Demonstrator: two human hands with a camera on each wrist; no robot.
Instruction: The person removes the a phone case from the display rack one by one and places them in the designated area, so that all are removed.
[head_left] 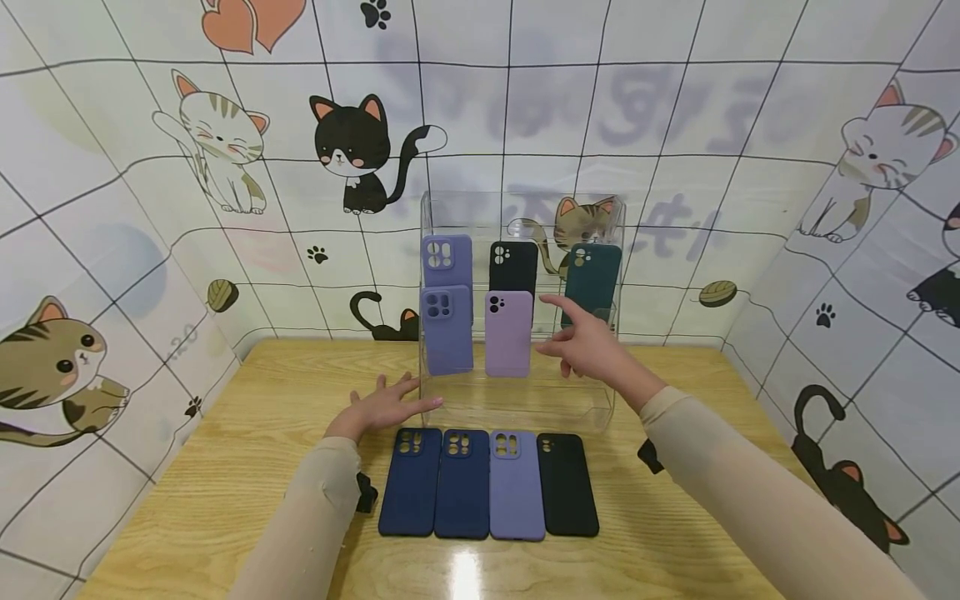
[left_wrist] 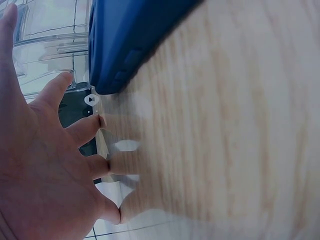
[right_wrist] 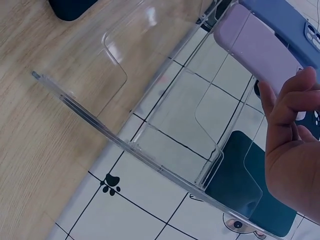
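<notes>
In the head view, my right hand [head_left: 588,343] is just right of a lilac phone case [head_left: 508,335] on a clear stepped display stand [head_left: 517,408]. Its index finger and thumb are apart, tips near the case's right edge; in the right wrist view they overlap the lilac case [right_wrist: 255,47]. My left hand [head_left: 378,408] has its fingers spread by the stand's lower left corner, fingertips on the wooden table [left_wrist: 215,150]. A periwinkle case [head_left: 447,333] stands left of the lilac one. Behind them stand another periwinkle case [head_left: 447,254], a black case [head_left: 513,265] and a dark green case [head_left: 592,283].
In front of the stand, a row of cases lies on the table: two navy cases [head_left: 410,492] [head_left: 462,496], a periwinkle case [head_left: 517,496] and a black case [head_left: 570,492]. A cat-patterned backdrop [head_left: 480,108] encloses the table's back and sides.
</notes>
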